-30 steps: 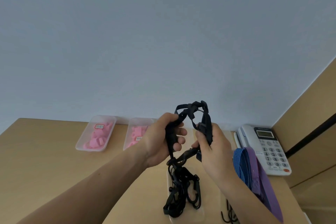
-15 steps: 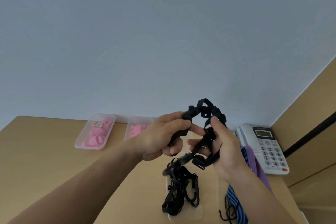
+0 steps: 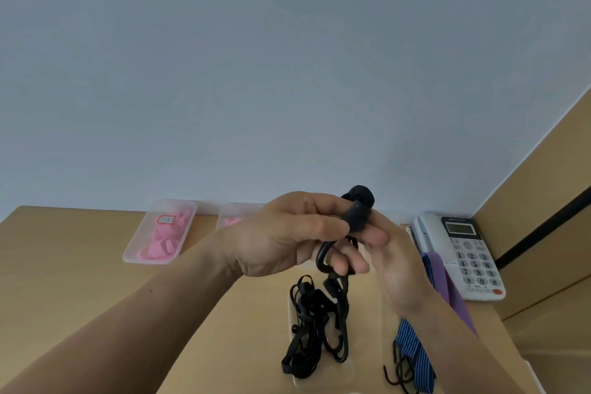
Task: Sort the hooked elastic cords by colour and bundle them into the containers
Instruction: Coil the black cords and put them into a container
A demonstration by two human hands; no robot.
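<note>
Mid-air, left hand [image 3: 281, 240], right hand [image 3: 398, 269] gripping cord [image 3: 358, 217]

One cam only, head-worn, wide-angle; no 2nd view, so no overlap. Faces fwd, tilted only slightly down: wall [image 3: 287, 73] takes the top half & more, desk [image 3: 80, 265] just the lower part. Desk's far edge meets wall a bit below mid-height. Lens is very close to the hands: left hand [image 3: 281, 240] & right hand [image 3: 393, 269] sit centre, low in frame, both holding the cord [image 3: 359, 211], w/ forearms coming in from the near bottom corners. Far left: pink trays [image 3: 160, 233]. Far right: phone [image 3: 463, 256] by side panel [image 3: 543, 201]. Near, under the hands: box [image 3: 353, 371].
</note>
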